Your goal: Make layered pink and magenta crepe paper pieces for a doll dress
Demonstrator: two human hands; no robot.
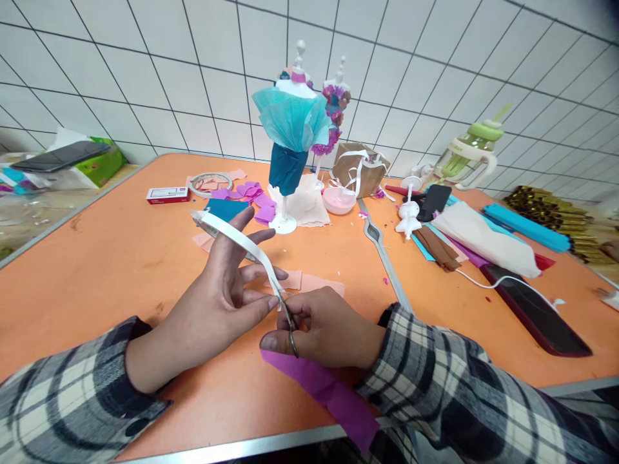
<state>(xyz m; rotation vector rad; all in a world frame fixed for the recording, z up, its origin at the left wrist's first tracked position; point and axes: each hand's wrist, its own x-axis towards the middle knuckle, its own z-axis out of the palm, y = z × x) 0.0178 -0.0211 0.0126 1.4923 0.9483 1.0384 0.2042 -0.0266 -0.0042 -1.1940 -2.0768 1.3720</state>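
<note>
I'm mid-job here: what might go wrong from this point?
The small metal scissors in the right hand sit right by the thumb of the left hand, at the narrow white tape strip; a slip might nick it.
The purple paper strip overhangs the orange table's front edge, so the plaid right sleeve could drag it off.

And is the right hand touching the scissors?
Touching. The head view shows the right hand holding the scissors, with a handle loop around its thumb.

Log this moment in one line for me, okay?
left hand: holds white tape | right hand: holds scissors, blades at tape | purple strip: reaches past table edge
</note>
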